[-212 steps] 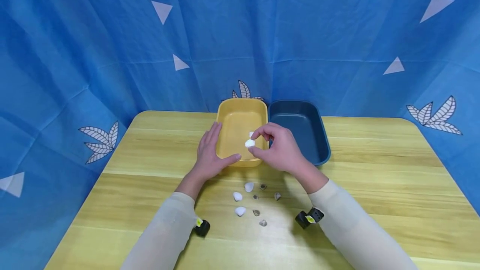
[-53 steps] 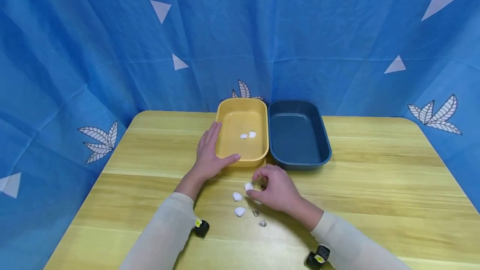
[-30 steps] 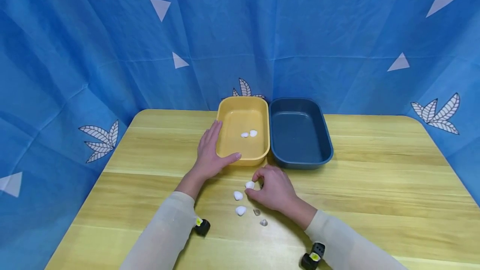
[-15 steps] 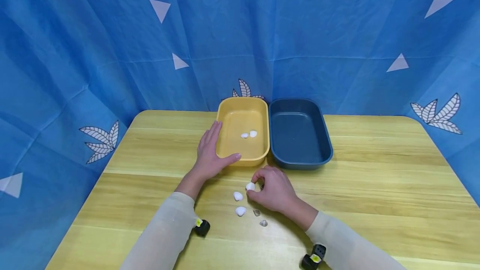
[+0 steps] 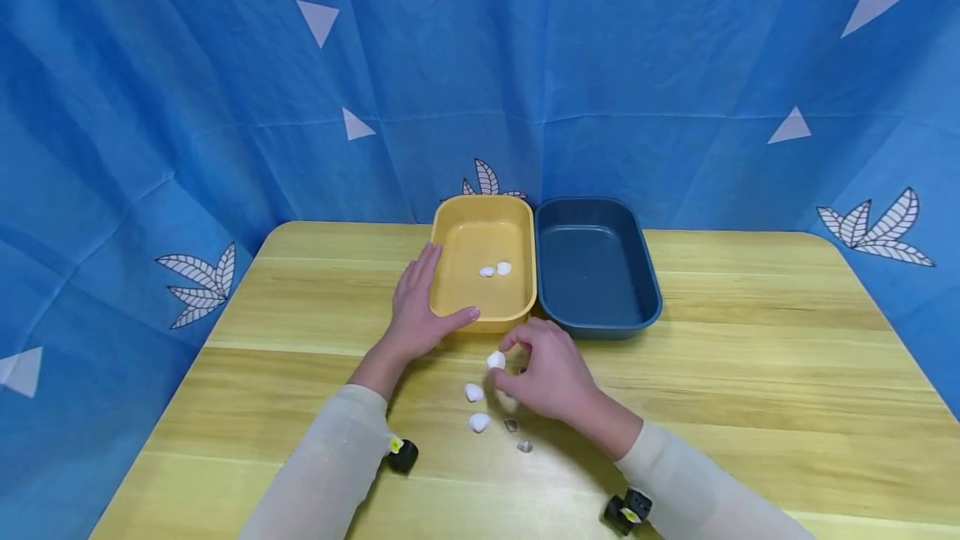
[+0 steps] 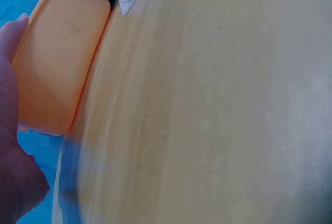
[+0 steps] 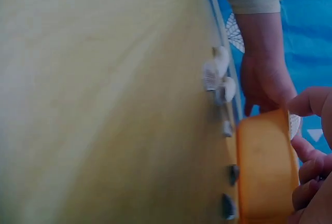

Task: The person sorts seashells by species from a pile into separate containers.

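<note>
My right hand (image 5: 551, 369) pinches a white seashell (image 5: 496, 361) between thumb and index finger, just in front of the yellow tray (image 5: 483, 326). In the right wrist view, the same seashell (image 7: 294, 125) shows at the fingertips. My left hand (image 5: 420, 311) rests against the left front corner of the tray, fingers straight along its side and thumb over the front rim. Two white seashells lie inside the tray, one being this shell (image 5: 504, 268). On the table, two more white seashells (image 5: 479, 422) sit left of small brownish seashells (image 5: 525, 446); the right hand partly hides others.
A dark blue tray (image 5: 600, 332) stands against the yellow tray's right side. Both are near the back edge of the wooden table (image 5: 750, 373), before a blue curtain (image 5: 450, 65). Small black cameras (image 5: 403, 457) are strapped to both wrists.
Seven seconds ago the right hand held a white seashell over the yellow tray; that tray now holds two. Back at the table, it has just lifted another seashell slightly toward the tray. Left hand unmoved.
</note>
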{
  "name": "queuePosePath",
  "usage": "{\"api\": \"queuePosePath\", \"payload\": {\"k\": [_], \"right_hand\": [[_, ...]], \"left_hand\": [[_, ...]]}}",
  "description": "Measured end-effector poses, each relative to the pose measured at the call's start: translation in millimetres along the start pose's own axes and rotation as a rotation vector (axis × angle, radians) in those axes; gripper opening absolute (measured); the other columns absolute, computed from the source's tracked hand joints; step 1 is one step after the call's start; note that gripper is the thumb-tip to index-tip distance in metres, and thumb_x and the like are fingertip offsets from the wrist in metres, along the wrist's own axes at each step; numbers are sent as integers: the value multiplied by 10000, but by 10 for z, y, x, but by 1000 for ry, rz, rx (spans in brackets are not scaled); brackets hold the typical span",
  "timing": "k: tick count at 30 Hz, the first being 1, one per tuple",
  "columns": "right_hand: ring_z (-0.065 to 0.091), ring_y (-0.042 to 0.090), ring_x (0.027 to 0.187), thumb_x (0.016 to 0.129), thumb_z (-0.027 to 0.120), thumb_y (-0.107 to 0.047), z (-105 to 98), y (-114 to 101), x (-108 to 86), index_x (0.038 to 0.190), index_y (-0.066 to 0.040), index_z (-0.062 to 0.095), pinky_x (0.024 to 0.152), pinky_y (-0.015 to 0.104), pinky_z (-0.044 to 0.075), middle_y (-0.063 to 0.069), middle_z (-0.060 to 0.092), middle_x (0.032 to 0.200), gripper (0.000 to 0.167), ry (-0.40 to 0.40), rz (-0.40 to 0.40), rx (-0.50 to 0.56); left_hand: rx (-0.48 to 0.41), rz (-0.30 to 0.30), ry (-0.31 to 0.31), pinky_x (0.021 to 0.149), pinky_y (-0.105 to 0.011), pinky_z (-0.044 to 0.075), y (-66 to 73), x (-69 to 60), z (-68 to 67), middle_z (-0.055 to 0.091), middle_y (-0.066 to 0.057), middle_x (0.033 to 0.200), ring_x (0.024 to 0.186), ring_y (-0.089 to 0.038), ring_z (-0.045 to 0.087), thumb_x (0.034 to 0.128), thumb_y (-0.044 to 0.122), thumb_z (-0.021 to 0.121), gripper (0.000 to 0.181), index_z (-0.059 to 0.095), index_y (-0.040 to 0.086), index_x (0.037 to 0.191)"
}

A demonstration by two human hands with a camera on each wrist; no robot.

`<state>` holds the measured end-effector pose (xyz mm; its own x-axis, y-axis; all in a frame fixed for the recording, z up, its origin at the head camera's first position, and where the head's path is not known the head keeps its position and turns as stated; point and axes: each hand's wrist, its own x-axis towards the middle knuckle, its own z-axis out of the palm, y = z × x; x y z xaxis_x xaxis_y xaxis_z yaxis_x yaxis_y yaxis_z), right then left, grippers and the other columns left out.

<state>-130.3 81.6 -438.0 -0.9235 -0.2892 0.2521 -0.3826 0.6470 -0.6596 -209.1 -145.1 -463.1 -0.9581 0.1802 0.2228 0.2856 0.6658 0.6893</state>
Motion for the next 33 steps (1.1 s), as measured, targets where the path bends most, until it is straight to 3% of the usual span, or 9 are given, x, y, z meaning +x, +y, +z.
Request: {"api": "queuePosePath", "payload": {"k": [5, 14, 19, 33], "right_hand": [[454, 152, 708, 731, 856, -266, -77, -61, 42, 861, -187, 712, 606, 346, 395, 59, 547, 734, 209, 48, -30, 32], [442, 164, 680, 744, 862, -266, -237, -146, 243, 881, -155, 707, 587, 347, 374, 11, 489, 706, 234, 118, -78, 54], [438, 187, 655, 755, 857, -253, -326, -154, 405, 887, -142, 706, 570, 359, 354, 77, 481, 712, 230, 166, -53, 78], [452, 219, 724, 785, 835, -267, -323, -150, 832, 909, -103, 697, 615, 366, 343, 47, 450, 754, 248, 235, -21, 89]], "left_hand": [[0, -2, 2, 1151, -583, 67, 8, -6, -1, 62, 34, 1667, 1488, -362, 66, 771, 605, 765, 1134, 118, 228, 1623], [-3, 6, 6, 1147, -593, 65, -6, -5, -3, 65, 19, 1667, 1486, -375, 63, 769, 602, 769, 1134, 124, 227, 1622], [6, 15, 11, 1143, -604, 75, -20, 5, 16, 66, 22, 1667, 1484, -381, 75, 768, 611, 768, 1135, 136, 210, 1621], [14, 9, 7, 1148, -590, 66, -18, 4, 20, 48, 40, 1666, 1487, -363, 70, 775, 616, 760, 1132, 123, 216, 1622]]}}
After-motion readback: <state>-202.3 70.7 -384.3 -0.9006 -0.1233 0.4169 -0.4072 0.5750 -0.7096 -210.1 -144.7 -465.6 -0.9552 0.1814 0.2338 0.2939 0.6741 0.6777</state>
